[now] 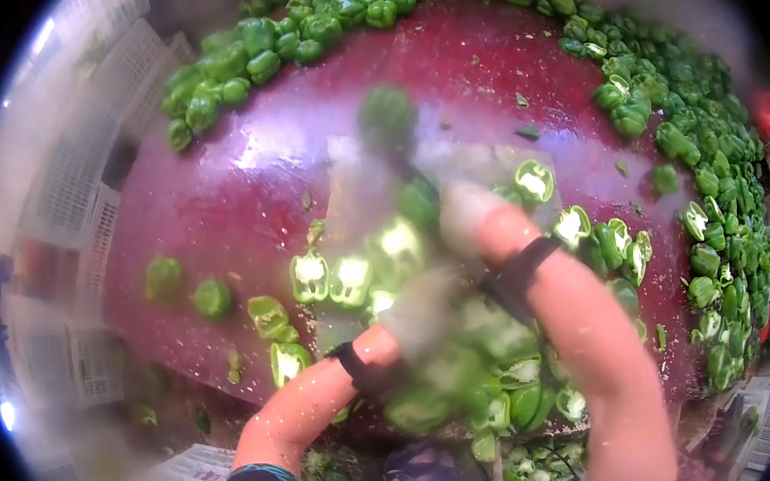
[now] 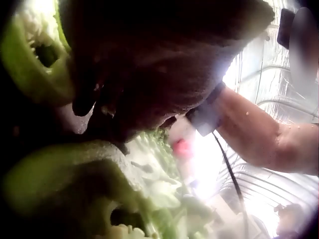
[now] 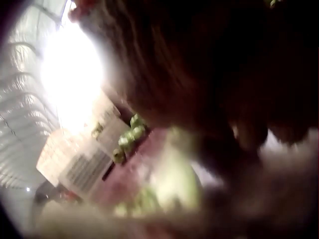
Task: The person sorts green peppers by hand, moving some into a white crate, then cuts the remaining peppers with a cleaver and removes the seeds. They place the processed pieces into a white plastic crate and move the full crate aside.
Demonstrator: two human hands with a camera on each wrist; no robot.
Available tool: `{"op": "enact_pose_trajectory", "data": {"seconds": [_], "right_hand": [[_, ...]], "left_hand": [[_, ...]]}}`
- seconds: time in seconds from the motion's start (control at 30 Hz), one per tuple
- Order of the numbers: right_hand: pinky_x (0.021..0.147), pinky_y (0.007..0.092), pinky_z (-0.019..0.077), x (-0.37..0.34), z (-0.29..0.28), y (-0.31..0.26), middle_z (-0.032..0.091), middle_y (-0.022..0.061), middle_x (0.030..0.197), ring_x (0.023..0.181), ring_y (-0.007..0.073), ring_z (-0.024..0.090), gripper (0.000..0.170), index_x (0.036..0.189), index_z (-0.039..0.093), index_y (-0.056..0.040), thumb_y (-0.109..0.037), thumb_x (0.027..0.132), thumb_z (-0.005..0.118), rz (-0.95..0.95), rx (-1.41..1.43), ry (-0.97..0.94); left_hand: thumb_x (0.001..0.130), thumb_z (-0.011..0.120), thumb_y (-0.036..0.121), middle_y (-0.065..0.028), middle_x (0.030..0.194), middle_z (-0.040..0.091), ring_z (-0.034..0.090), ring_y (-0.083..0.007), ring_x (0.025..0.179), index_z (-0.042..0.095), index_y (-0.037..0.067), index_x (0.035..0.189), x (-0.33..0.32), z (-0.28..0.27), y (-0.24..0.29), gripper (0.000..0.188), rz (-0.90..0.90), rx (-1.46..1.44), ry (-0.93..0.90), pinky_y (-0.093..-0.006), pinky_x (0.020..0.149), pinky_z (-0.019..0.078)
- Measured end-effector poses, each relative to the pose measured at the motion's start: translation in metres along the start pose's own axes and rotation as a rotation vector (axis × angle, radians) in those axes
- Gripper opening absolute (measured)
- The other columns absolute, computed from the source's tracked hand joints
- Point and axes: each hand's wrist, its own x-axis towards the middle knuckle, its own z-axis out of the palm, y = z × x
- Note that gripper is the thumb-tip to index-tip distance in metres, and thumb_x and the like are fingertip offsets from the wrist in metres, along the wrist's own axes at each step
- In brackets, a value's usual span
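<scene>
My right hand, blurred and pale, reaches over the middle of the dark red table, with a whole green bell pepper right at its fingertips. Its fingers look dark and bent in the right wrist view, beside a blurred pale green shape. Lower down, my left hand is over a heap of cut bell peppers. In the left wrist view its shadowed fingers are between two cut peppers, one a large opened piece. I cannot tell what either hand holds.
Another blurred pepper shows beyond the hands. Whole peppers line the far left edge and pile up along the right. Halved peppers lie left of the hands. The red table bears scattered seeds; newspaper surrounds it.
</scene>
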Motion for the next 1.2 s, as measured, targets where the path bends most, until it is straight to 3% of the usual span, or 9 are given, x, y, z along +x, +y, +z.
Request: {"op": "enact_pose_trajectory", "data": {"seconds": [0.2,0.27,0.33,0.4,0.6,0.73,0.83,0.97,1.2], "right_hand": [[0.086,0.0469,0.0514,-0.01,0.021,0.02,0.065,0.0284,0.105,0.099,0.0411,0.065,0.028,0.107,0.065,0.0021,-0.012,0.087,0.051,0.068,0.201,0.105],[0.088,0.0452,0.0531,-0.015,0.024,0.029,0.065,0.0259,0.111,0.104,0.0385,0.065,0.028,0.109,0.066,-0.0013,-0.014,0.088,0.054,0.092,0.282,0.107],[0.088,0.0456,0.0526,-0.031,0.017,0.026,0.066,0.0262,0.11,0.103,0.0386,0.065,0.028,0.11,0.065,-0.0002,-0.012,0.088,0.052,0.066,0.255,0.072],[0.088,0.0457,0.0524,-0.031,0.022,0.027,0.066,0.026,0.109,0.103,0.0387,0.065,0.027,0.109,0.065,0.0002,-0.01,0.088,0.052,0.058,0.207,0.013],[0.088,0.0456,0.0524,-0.032,0.026,0.028,0.067,0.0263,0.106,0.102,0.0405,0.065,0.023,0.104,0.065,0.0007,-0.01,0.087,0.054,0.123,0.233,0.016],[0.09,0.0467,0.0514,-0.018,0.038,0.046,0.065,0.0281,0.109,0.105,0.042,0.063,0.027,0.108,0.064,0.0025,-0.01,0.087,0.054,0.131,0.349,0.053],[0.091,0.0469,0.0505,-0.034,0.026,0.037,0.065,0.0284,0.108,0.105,0.0424,0.063,0.028,0.108,0.064,0.0023,-0.012,0.087,0.052,0.177,0.312,0.102],[0.091,0.0487,0.0498,-0.048,0.02,0.029,0.065,0.0282,0.107,0.104,0.0428,0.063,0.029,0.11,0.06,0.0017,-0.013,0.087,0.051,0.171,0.355,0.123],[0.088,0.05,0.05,-0.048,0.032,0.029,0.065,0.0276,0.105,0.101,0.0426,0.063,0.03,0.111,0.057,0.0011,-0.018,0.088,0.053,0.183,0.292,0.23]], "left_hand": [[0.079,0.068,-0.002,-0.0121,0.104,0.067,0.065,-0.0204,0.096,0.067,0.003,0.109,-0.007,-0.051,0.028,0.03,0.289,0.083,0.12,-0.033,0.082,0.0538],[0.082,0.069,0.002,-0.0109,0.103,0.068,0.065,-0.0177,0.093,0.066,0.004,0.111,0.019,-0.084,-0.001,0.029,0.279,0.234,0.494,-0.0317,0.081,0.0543],[0.083,0.068,0.004,-0.0137,0.111,0.067,0.065,-0.0233,0.101,0.062,0.006,0.12,0.051,-0.111,0.026,0.038,0.06,0.096,0.787,-0.0337,0.089,0.0529],[0.081,0.069,0.007,-0.0168,0.129,0.058,0.058,-0.031,0.117,0.055,0.011,0.132,0.115,-0.145,-0.02,0.053,0.165,0.484,0.897,-0.037,0.1,0.0474],[0.078,0.072,0.022,-0.0151,0.147,0.039,0.046,-0.0375,0.13,0.046,0.017,0.142,0.163,-0.146,0.011,0.07,-0.274,0.522,0.565,-0.0387,0.109,0.0404],[0.077,0.073,0.023,-0.0157,0.135,0.047,0.053,-0.0353,0.121,0.052,0.009,0.13,0.144,-0.144,0.023,0.059,-0.348,0.471,0.595,-0.0391,0.104,0.0455],[0.077,0.073,0.018,-0.015,0.126,0.052,0.057,-0.0323,0.113,0.053,0.006,0.122,0.11,-0.138,0.0,0.051,-0.109,0.518,0.639,-0.0389,0.098,0.048],[0.077,0.069,0.006,-0.0101,0.102,0.061,0.06,-0.0234,0.098,0.056,0.006,0.116,0.066,-0.123,-0.02,0.041,-0.119,0.157,0.846,-0.0346,0.089,0.0492],[0.075,0.067,-0.004,-0.0014,0.09,0.06,0.057,-0.0119,0.081,0.062,0.005,0.103,0.029,-0.108,-0.007,0.031,0.045,-0.101,0.884,-0.0273,0.074,0.0506]]}}
